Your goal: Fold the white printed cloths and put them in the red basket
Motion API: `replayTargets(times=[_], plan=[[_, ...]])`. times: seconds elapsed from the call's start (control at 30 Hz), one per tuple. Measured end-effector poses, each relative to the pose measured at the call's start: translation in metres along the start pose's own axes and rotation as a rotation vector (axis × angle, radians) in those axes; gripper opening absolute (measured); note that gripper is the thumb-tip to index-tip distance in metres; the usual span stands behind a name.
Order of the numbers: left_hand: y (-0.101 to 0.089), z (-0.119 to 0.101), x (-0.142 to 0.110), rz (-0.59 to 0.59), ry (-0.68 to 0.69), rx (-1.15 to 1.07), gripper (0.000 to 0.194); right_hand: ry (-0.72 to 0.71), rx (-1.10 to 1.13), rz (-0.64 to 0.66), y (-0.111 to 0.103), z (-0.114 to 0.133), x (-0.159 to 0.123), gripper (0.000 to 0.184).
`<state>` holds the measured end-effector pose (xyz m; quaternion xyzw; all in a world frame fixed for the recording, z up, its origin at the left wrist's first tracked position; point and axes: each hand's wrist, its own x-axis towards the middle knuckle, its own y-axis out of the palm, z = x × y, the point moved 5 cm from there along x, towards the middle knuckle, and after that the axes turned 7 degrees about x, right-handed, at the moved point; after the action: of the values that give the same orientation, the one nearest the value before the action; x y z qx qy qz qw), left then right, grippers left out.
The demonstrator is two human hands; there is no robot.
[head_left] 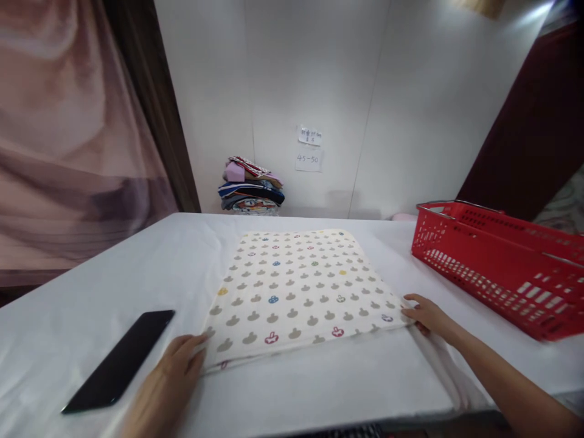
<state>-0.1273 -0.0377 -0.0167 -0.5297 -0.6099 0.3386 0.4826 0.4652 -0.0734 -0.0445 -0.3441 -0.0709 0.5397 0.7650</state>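
Note:
A cream cloth point(292, 286) printed with grey, red, blue and yellow mushroom shapes lies flat on the white-covered table point(114, 274). Its near edge looks folded in layers. My left hand point(171, 377) grips the near left corner, fingers closed on the fabric. At the near right corner my right hand point(424, 315) pinches the cloth between thumb and fingers. Under my right forearm a pale strip of fabric hangs toward the table's front edge; whether it belongs to the cloth I cannot tell.
A flat black phone-like slab point(121, 360) lies left of my left hand. The red plastic basket point(497, 261) stands on the right. Behind the table is a stack of folded fabrics point(250, 188) against the wall, near paper notes point(309, 159). A pink curtain point(68, 134) hangs at left.

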Motion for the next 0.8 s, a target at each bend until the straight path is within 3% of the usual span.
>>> replayTargets(times=[0.1, 0.23, 0.37, 0.5, 0.63, 0.73, 0.8], plan=[[-0.004, 0.000, 0.008, -0.024, 0.024, 0.028, 0.045, -0.029, -0.203, -0.055, -0.004, 0.011, -0.002, 0.049], [-0.001, -0.009, 0.021, -0.167, 0.140, 0.042, 0.047, -0.336, -0.467, -0.204, 0.007, 0.056, -0.014, 0.047], [0.016, -0.018, 0.030, -0.145, 0.241, 0.082, 0.047, -0.580, -0.460, -0.069, 0.044, 0.091, -0.021, 0.050], [0.023, -0.012, 0.029, -0.059, 0.204, 0.152, 0.042, -0.535, -0.549, 0.088, 0.063, 0.084, -0.016, 0.061], [0.016, -0.009, 0.033, -0.033, 0.207, 0.171, 0.039, -0.480, -0.603, 0.122, 0.065, 0.074, -0.016, 0.063], [0.012, -0.023, 0.049, -0.003, 0.195, 0.190, 0.041, -0.491, -0.600, 0.100, 0.067, 0.086, -0.017, 0.061], [0.011, -0.045, 0.067, -0.017, 0.242, 0.193, 0.046, -0.512, -0.589, 0.079, 0.073, 0.102, -0.016, 0.060]])
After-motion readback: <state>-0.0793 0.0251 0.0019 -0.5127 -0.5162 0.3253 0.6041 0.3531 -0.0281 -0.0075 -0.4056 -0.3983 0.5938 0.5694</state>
